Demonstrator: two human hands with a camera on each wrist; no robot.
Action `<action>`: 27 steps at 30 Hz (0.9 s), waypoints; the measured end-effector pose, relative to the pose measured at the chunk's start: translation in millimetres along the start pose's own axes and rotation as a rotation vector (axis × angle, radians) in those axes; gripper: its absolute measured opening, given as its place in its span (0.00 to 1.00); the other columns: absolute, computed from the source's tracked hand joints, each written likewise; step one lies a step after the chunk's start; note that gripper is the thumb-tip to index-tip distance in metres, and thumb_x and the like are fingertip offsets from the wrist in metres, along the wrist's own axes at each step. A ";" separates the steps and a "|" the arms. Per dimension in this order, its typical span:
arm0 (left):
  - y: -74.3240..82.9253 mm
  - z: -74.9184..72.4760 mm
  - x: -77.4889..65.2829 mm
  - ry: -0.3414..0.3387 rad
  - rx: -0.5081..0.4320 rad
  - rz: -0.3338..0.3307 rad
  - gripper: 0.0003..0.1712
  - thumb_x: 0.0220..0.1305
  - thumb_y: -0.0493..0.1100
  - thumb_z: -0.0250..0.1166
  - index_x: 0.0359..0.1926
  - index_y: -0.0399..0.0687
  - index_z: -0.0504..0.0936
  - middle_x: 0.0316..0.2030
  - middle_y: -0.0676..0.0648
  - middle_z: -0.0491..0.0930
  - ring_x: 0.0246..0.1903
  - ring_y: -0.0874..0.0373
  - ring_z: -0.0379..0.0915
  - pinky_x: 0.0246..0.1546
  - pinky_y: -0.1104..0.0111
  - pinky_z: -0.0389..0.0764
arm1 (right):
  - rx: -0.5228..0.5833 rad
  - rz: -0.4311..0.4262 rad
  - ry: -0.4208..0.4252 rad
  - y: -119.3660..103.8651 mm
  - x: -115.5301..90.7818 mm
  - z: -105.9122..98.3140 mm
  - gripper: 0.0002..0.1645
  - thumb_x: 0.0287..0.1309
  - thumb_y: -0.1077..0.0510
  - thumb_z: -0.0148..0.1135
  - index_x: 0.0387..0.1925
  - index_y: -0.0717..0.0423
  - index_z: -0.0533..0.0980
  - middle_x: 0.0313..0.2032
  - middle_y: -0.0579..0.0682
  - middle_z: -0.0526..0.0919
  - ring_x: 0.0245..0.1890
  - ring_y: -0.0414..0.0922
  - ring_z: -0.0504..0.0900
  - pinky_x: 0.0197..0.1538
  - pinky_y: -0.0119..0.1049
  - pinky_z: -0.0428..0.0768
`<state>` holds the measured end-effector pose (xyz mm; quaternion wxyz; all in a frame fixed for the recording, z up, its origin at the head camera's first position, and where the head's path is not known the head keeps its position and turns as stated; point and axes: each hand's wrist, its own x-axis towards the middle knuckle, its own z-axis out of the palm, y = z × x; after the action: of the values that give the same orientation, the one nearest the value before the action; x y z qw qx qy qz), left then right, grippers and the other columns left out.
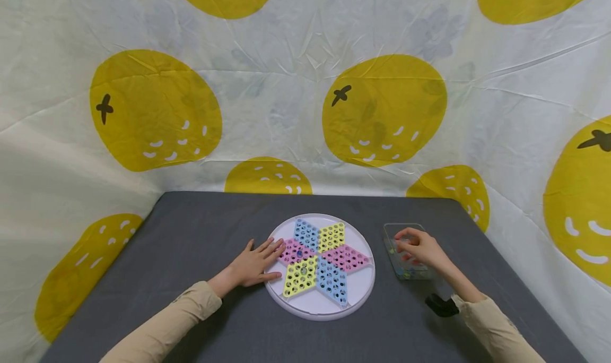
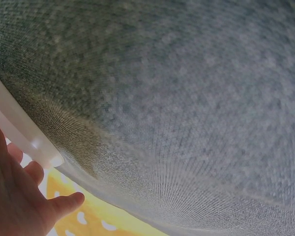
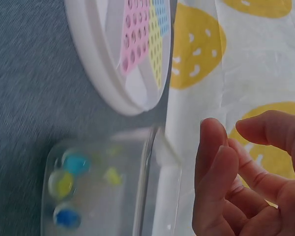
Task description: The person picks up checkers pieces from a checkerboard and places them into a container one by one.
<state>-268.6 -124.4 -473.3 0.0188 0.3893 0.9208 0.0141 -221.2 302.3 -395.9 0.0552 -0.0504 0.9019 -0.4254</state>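
A round white Chinese checkers board [image 1: 329, 312] has a six-pointed star of pink, yellow and blue holes. One dark blue marble [image 1: 299, 253] sits in the left pink section, and a clear marble [image 1: 304, 270] appears in the front yellow section. My left hand [image 1: 258, 262] rests on the board's left edge, fingers spread and straight. Over a clear plastic box [image 1: 389, 246] at the right hovers my right hand [image 1: 422, 250], its fingers loosely bent. In the right wrist view a gap shows between thumb and forefinger, and no marble is visible there. Several coloured marbles [image 3: 67, 218] lie in the box.
Dark grey cloth [image 1: 215, 214] covers the table. Behind and beside it hangs a white curtain [image 1: 267, 103] with large yellow fruit prints. A black strap-like piece [image 1: 441, 305] is at my right wrist. The box stands right of the board with a gap between.
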 end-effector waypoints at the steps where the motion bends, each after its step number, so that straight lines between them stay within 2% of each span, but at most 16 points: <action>1: 0.0 0.3 0.3 0.002 0.000 0.001 0.42 0.60 0.68 0.43 0.69 0.52 0.48 0.69 0.48 0.47 0.68 0.47 0.42 0.57 0.38 0.50 | 0.003 -0.001 -0.003 -2.1 1.0 1.5 0.21 0.59 0.52 0.54 0.48 0.63 0.69 0.33 0.63 0.82 0.26 0.48 0.82 0.26 0.42 0.78; 10: 1.4 -1.5 -0.6 0.008 0.008 0.001 0.42 0.60 0.68 0.43 0.69 0.52 0.48 0.69 0.48 0.47 0.68 0.47 0.43 0.56 0.38 0.51 | 0.028 -0.009 -0.025 -18.6 11.9 20.7 0.21 0.56 0.50 0.57 0.45 0.61 0.70 0.30 0.60 0.82 0.25 0.51 0.82 0.25 0.40 0.78; 19: 0.6 0.0 -0.1 0.007 -0.001 0.007 0.42 0.60 0.67 0.44 0.68 0.51 0.49 0.69 0.48 0.48 0.68 0.46 0.43 0.57 0.37 0.51 | 0.026 -0.040 -0.060 -29.8 20.9 38.8 0.18 0.57 0.54 0.56 0.44 0.63 0.70 0.31 0.63 0.82 0.25 0.53 0.82 0.25 0.42 0.77; 23: 0.3 -0.4 -0.2 0.002 0.002 0.003 0.42 0.60 0.68 0.43 0.69 0.52 0.48 0.69 0.48 0.47 0.68 0.46 0.43 0.57 0.37 0.50 | 0.028 -0.041 -0.078 -34.1 24.3 46.9 0.17 0.57 0.56 0.55 0.44 0.64 0.70 0.30 0.62 0.83 0.25 0.54 0.82 0.24 0.40 0.76; 27: 0.5 -0.6 0.6 0.000 0.006 0.000 0.42 0.60 0.68 0.43 0.68 0.52 0.48 0.69 0.48 0.47 0.68 0.46 0.43 0.57 0.38 0.51 | 0.019 -0.034 -0.088 -39.1 27.2 55.1 0.16 0.55 0.58 0.56 0.43 0.64 0.71 0.30 0.63 0.83 0.22 0.50 0.82 0.22 0.36 0.75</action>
<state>-268.7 -123.7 -472.7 0.0176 0.3892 0.9209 0.0115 -238.5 231.8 -402.0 0.0880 -0.0836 0.8936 -0.4321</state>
